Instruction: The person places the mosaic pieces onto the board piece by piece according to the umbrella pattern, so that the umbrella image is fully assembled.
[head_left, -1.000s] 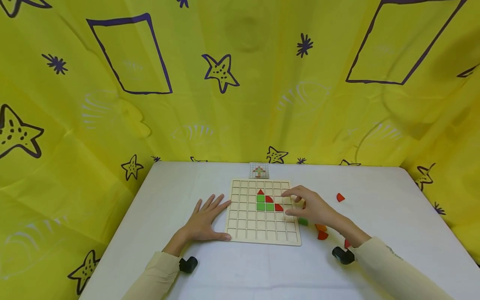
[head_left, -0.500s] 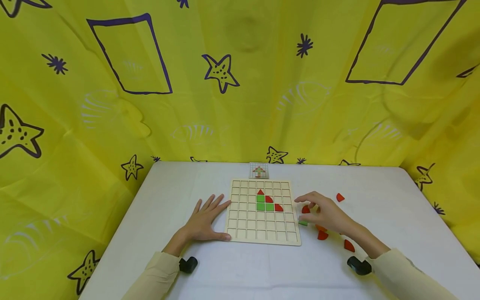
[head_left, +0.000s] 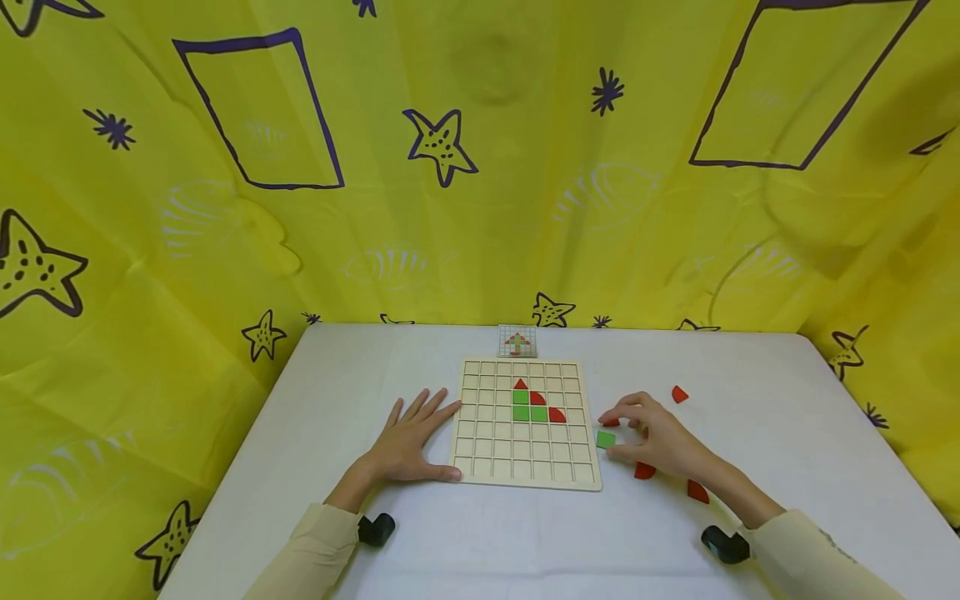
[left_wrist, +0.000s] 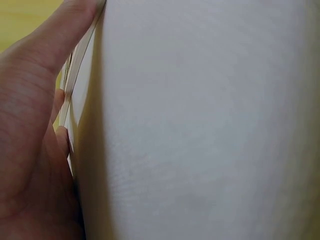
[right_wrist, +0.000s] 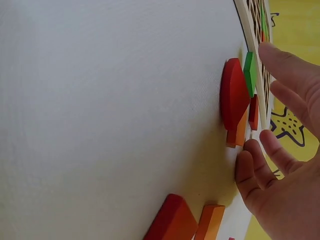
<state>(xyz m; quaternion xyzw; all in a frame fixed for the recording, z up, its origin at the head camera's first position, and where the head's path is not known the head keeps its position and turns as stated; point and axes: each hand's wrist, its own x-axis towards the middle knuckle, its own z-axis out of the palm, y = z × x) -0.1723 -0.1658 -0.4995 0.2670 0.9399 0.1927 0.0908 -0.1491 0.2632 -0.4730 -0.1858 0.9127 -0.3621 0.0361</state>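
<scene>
A square wooden grid board (head_left: pixel 491 454) lies on the white table. Set in its cells are a red triangle (head_left: pixel 521 384), green squares (head_left: pixel 521 413) and red quarter-circles (head_left: pixel 557 414). My left hand (head_left: pixel 408 446) rests spread at the board's left edge, index fingertip and thumb touching it. Just right of the board, my right hand (head_left: pixel 656 437) hovers with thumb and index finger apart. A loose green square (head_left: pixel 606 439) lies beside these fingertips, and a red piece (head_left: pixel 612 422) is partly covered by the index finger. In the right wrist view the fingers (right_wrist: pixel 285 67) hold nothing.
A small pattern card (head_left: pixel 517 341) lies behind the board. Loose red quarter-circles lie right of the right hand (head_left: pixel 679 394) and below it (head_left: pixel 698 492). Orange pieces (right_wrist: pixel 210 220) show in the right wrist view. A yellow curtain (head_left: pixel 480 233) hangs behind the table.
My right hand has drawn back from over the board, right and down to the loose pieces. Its thumb and index finger have come closer together. The left hand has stayed put.
</scene>
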